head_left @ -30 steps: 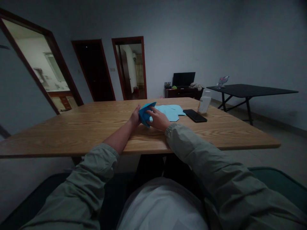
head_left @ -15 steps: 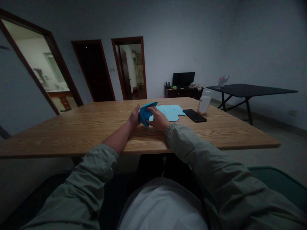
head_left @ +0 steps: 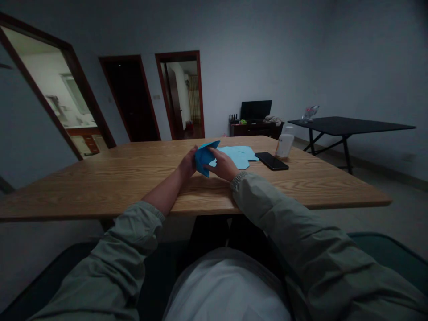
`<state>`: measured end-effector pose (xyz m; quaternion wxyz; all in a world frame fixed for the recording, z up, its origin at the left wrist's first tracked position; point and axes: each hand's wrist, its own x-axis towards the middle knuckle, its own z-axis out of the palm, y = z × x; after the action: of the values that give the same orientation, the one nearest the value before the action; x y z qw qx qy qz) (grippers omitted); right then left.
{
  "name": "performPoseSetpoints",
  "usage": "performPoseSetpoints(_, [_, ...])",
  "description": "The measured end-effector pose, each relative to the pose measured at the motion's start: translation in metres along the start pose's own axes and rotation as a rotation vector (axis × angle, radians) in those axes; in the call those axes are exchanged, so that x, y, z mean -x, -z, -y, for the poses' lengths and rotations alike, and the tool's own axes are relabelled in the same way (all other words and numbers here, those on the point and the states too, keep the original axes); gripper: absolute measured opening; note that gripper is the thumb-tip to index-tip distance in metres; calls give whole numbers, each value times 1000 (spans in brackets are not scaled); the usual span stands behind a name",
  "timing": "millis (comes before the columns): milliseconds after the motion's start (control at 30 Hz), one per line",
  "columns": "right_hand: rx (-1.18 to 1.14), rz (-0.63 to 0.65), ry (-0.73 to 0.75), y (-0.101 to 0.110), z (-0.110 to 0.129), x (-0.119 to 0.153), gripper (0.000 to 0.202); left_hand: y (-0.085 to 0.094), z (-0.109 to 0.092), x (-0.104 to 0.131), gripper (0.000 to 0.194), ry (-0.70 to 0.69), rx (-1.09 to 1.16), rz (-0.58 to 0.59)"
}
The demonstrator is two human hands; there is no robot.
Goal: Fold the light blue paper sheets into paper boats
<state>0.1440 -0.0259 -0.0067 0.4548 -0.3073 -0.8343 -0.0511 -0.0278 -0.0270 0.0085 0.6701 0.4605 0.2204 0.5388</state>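
A folded piece of blue paper [head_left: 203,159] is held up just above the wooden table, between my two hands. My left hand [head_left: 188,163] grips its left side, with part of the fingers hidden behind the paper. My right hand [head_left: 224,165] has its thumb and fingers on the right side of the paper, the fingers reaching into the fold. Behind my right hand, light blue paper sheets [head_left: 241,154] lie flat on the table, partly covered by that hand.
On the wooden table [head_left: 133,183], a black phone [head_left: 271,161] lies right of the sheets. A white bottle [head_left: 285,143] stands beside it. Farther off are a black table [head_left: 351,126] and a dark cabinet with a screen [head_left: 256,110]. Doorways line the back left.
The fingers of my right hand have shifted slightly on the blue paper, and the paper has tilted a little. Both hands stay in nearly the same place.
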Motion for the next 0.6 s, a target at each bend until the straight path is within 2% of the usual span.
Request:
performPoseSetpoints(367, [59, 27, 53, 4, -4, 1, 71, 5, 4, -2, 42, 20, -26, -2])
performPoseSetpoints(500, [100, 40, 96, 3, -4, 1, 70, 5, 3, -4, 56, 59, 17, 37])
performPoseSetpoints(600, [130, 38, 131, 1, -5, 2, 56, 1, 2, -3, 64, 75, 50, 56])
